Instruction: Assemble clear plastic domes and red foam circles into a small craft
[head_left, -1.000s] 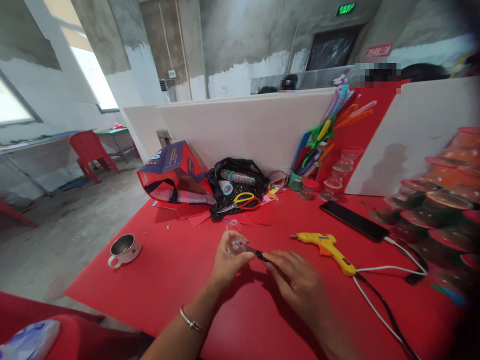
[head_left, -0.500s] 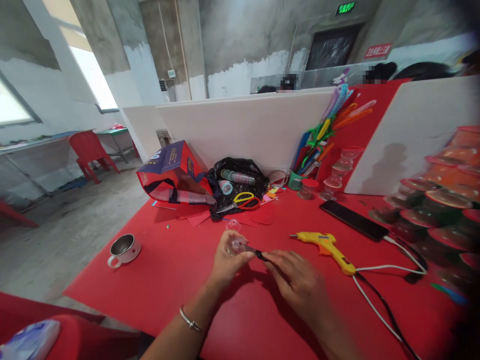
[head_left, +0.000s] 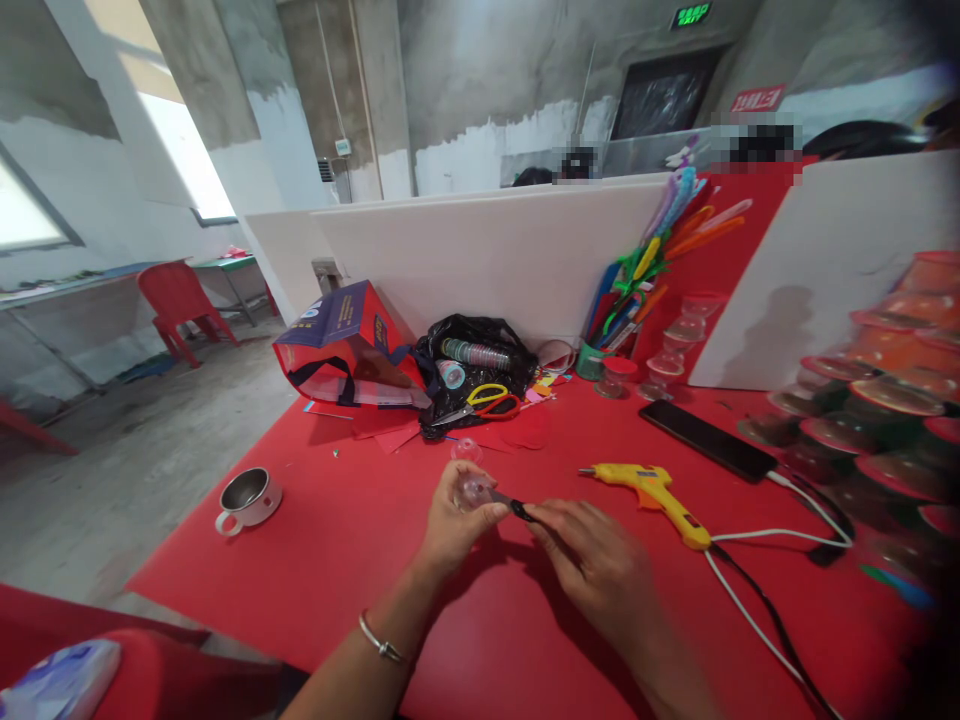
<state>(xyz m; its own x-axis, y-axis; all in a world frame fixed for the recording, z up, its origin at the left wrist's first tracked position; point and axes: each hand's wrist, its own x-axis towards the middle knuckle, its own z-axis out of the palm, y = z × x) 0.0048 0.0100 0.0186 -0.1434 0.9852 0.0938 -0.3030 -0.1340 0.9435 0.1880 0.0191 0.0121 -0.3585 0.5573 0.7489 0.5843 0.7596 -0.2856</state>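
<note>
My left hand point(head_left: 454, 515) is closed around a small clear plastic cup point(head_left: 472, 489), tilted above the red tabletop. In my right hand point(head_left: 589, 560) is a slim knife point(head_left: 519, 509) with a black handle, pinched between thumb and fingers. Its narrow greyish blade points left and meets the cup beside my left thumb; whether it has gone through the plastic I cannot tell. Another clear plastic piece point(head_left: 466, 450) rests on the table just beyond my left hand. A yellow glue gun point(head_left: 652, 490) lies to the right of my right hand, its nozzle facing left.
A metal-lined mug point(head_left: 251, 497) stands at the left. Scissors point(head_left: 487, 402) lie on a black plastic bag point(head_left: 480, 335) beside a red-and-blue bag point(head_left: 352, 345). A phone point(head_left: 709, 440) and white cable point(head_left: 780, 536) are at the right, near stacked clear cups point(head_left: 892, 400). A white board point(head_left: 487, 250) stands behind.
</note>
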